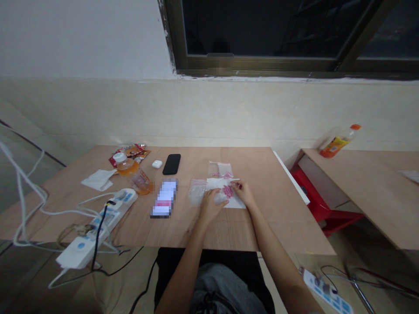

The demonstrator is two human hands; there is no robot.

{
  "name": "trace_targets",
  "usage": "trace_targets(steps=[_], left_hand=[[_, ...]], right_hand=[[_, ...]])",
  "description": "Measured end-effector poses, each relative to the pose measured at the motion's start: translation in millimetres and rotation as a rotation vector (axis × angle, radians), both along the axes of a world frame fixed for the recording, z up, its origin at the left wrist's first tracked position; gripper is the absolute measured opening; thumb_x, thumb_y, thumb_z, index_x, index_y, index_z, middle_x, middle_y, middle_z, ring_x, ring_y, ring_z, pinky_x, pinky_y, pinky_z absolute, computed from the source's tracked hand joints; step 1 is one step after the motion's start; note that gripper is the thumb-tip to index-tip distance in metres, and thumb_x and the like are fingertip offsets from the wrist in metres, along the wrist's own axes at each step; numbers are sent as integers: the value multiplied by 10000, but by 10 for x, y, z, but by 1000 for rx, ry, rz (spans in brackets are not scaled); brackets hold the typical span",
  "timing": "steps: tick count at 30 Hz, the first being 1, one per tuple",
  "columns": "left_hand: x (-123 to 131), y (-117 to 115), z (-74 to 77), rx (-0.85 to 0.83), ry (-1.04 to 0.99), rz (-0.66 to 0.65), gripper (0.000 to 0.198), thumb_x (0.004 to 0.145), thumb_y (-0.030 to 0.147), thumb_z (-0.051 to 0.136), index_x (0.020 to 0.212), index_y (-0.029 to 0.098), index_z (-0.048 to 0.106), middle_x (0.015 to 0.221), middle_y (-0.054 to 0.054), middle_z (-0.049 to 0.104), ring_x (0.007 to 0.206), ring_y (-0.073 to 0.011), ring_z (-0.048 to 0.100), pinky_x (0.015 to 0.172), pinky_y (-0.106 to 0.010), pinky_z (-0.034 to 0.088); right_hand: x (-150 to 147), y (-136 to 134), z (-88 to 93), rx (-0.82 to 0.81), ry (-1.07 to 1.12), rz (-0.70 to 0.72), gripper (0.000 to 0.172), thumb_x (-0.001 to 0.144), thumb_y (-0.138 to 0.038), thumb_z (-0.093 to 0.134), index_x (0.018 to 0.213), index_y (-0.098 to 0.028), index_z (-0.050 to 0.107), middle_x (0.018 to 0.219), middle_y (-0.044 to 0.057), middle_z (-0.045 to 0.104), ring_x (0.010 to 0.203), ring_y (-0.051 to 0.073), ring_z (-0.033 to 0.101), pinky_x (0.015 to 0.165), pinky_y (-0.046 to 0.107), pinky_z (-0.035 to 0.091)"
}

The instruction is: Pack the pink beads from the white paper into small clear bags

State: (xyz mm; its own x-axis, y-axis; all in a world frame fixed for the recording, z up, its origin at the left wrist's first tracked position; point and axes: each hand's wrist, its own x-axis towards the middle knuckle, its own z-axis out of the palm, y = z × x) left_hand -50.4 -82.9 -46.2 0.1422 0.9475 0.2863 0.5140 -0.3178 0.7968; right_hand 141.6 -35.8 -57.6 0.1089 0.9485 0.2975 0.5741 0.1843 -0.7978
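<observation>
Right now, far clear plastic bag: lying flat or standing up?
Lying flat: the clear plastic bag rests spread on the wooden table, beyond the right hand.

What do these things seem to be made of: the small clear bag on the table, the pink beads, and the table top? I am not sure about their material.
The clear bag looks like thin, flexible plastic, glossy, with creases catching the light. The pink beads seem smooth, perhaps plastic, but are too small to tell. The table top looks like matte, unpainted plywood, showing pale wood grain.

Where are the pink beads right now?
In the head view, the pink beads lie mid-table on a white sheet, between the left hand and the right hand.
</observation>
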Motion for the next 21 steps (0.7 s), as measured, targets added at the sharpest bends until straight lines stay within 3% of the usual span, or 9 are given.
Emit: trace_targets(steps=[7, 21], left_hand=[[-1, 3, -19, 17, -9, 1, 485, 700, 333, 757, 1137, 217, 581, 1121, -56, 635, 1060, -219, 578, 945, -389, 455], [-4, 5, -23, 23, 5, 2, 488, 711, 343, 751, 1150, 218, 577, 1126, -54, 635, 1062, -219, 571, 950, -382, 448]], right_hand=[[-55, -32, 92, -19, -140, -8, 229, 785, -349, 606, 876, -201, 755, 726, 46, 709, 611, 172, 580, 620, 284, 407], [-102, -53, 145, -95, -190, -30, 243, 791, -381, 594, 825, -192, 742, 642, 24, 661, 590, 148, 562, 615, 255, 367]])
